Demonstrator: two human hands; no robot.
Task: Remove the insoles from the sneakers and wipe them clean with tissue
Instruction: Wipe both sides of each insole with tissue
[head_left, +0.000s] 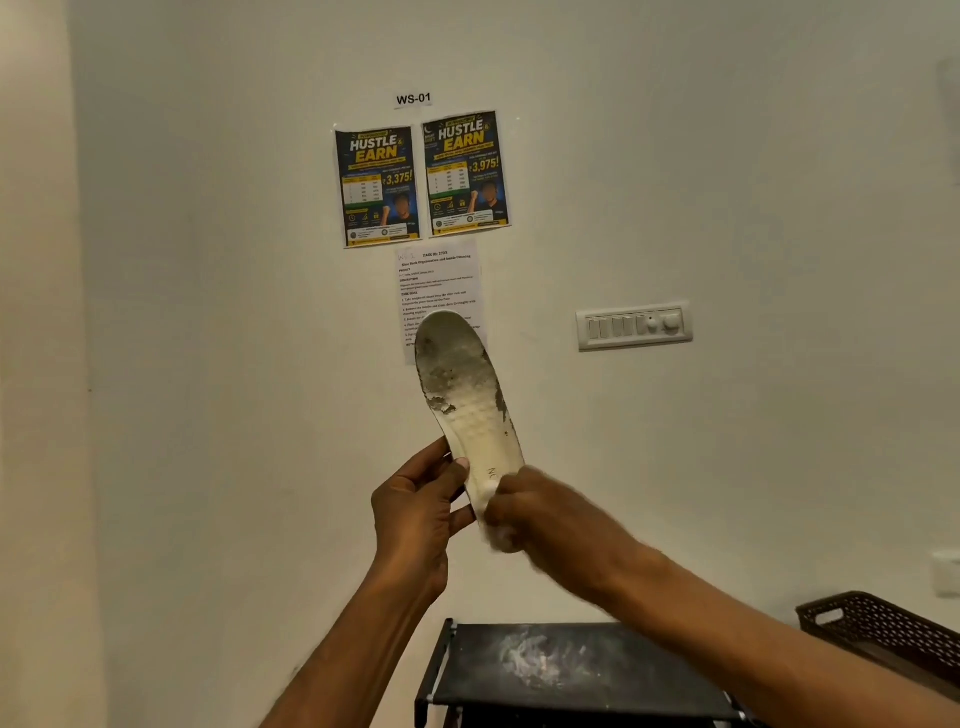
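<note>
A pale cream insole (467, 395) is held up in front of the wall, toe end up, with grey dirt patches over its upper half. My left hand (421, 514) grips its lower left edge between thumb and fingers. My right hand (540, 514) is blurred and closed over the heel end, with a bit of white tissue (501, 540) showing under its fingers. No sneakers are in view.
A black shoe rack (571, 670) with a white dusty smear on its top shelf stands below my arms. A brown woven basket (883, 629) sits at the lower right. Posters, a task sheet and a switch panel (634, 326) are on the wall.
</note>
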